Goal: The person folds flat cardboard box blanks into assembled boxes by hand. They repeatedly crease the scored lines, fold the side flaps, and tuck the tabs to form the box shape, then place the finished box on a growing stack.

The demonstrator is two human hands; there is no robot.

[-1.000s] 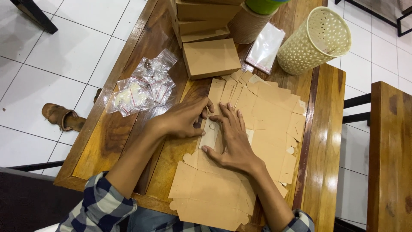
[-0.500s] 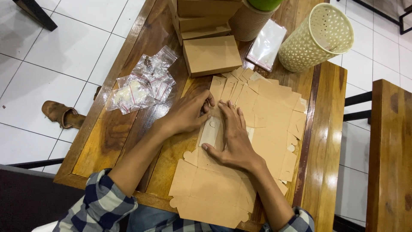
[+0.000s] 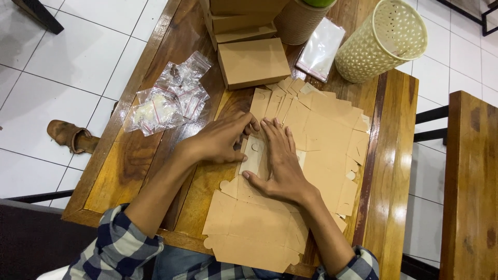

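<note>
A flat brown cardboard box blank (image 3: 259,233) lies on the wooden table (image 3: 129,161) in front of me, on top of a spread stack of more blanks (image 3: 327,140). My left hand (image 3: 220,140) pinches a side flap (image 3: 252,155) of the top blank and lifts it upright. My right hand (image 3: 280,166) presses flat on the blank just right of that flap, fingers spread, thumb at the fold line.
Folded brown boxes (image 3: 252,62) are stacked at the far side. Small clear plastic bags (image 3: 166,98) lie at the left, a clear packet (image 3: 320,49) and a cream perforated basket (image 3: 384,41) at the far right. A sandal (image 3: 70,136) lies on the tiled floor.
The side flap has come up from flat to standing between my hands. My left hand's fingers have curled around it while my right hand stayed pressing the blank.
</note>
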